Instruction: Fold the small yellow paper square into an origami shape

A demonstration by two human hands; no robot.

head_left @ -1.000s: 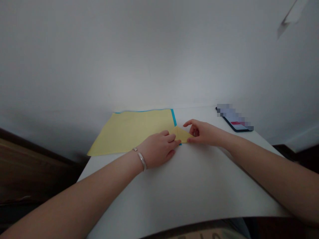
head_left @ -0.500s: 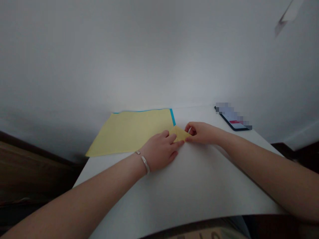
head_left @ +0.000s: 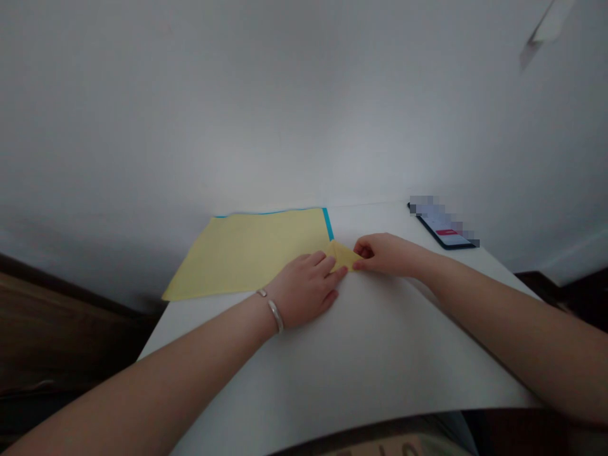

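I've got the yellow paper sheet [head_left: 247, 253] lying at the worktop's [head_left: 380, 342] far edge, left hand [head_left: 304, 288] resting on it, right hand [head_left: 387, 255] pinching its folded corner [head_left: 341, 255], hands just apart. Light, soft, easily creased: I'd hold at that fold. Phone [head_left: 446, 229] sits far right.

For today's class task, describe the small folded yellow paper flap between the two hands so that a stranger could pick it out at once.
On the white table lies a large yellow paper sheet with a blue strip along its far right edge. At its near right corner sits a small folded triangular flap, set apart from the flat sheet by the left hand's fingertips on it and the right hand pinching its tip.
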